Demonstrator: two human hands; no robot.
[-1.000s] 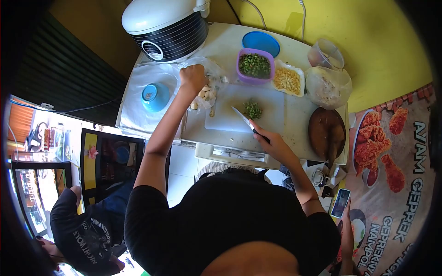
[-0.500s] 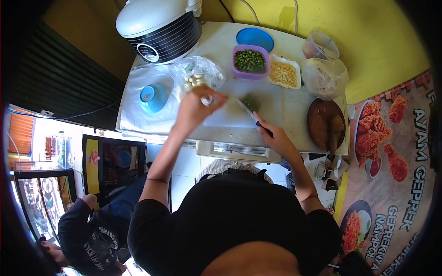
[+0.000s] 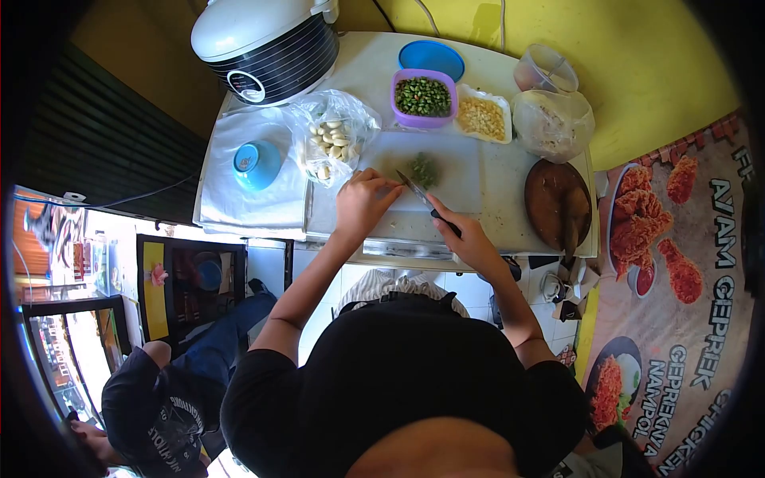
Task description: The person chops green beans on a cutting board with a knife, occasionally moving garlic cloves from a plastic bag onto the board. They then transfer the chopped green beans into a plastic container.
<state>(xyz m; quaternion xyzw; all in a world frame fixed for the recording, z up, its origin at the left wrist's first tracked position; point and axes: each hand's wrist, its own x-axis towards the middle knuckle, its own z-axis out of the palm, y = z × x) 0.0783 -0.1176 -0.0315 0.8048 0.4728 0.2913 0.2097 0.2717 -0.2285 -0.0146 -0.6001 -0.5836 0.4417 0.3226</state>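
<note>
My right hand (image 3: 470, 240) is closed round the black handle of a kitchen knife (image 3: 417, 193). Its blade points up and left over a pale cutting board (image 3: 458, 191). By the knife tip, my left hand (image 3: 365, 201) has its thumb and fingers pinched together; whatever is between them is too small to make out. A small heap of chopped green pieces (image 3: 424, 170) lies on the board just beyond the blade. Left of the board, a clear plastic bag (image 3: 360, 119) holds several peeled garlic cloves (image 3: 333, 142).
Behind the board stand a purple tub (image 3: 422, 120) of chopped greens, a blue lid (image 3: 431, 57) and a white tray (image 3: 500, 137) of pale chopped bits. A brown mortar (image 3: 543, 209) sits right, an upturned blue bowl (image 3: 256, 165) left. Another person (image 3: 163, 406) is at lower left.
My left hand has come down from the garlic bag, uncovering the cloves, to beside the knife tip. The knife has drawn slightly nearer to me, and the whole view has shifted a little.
</note>
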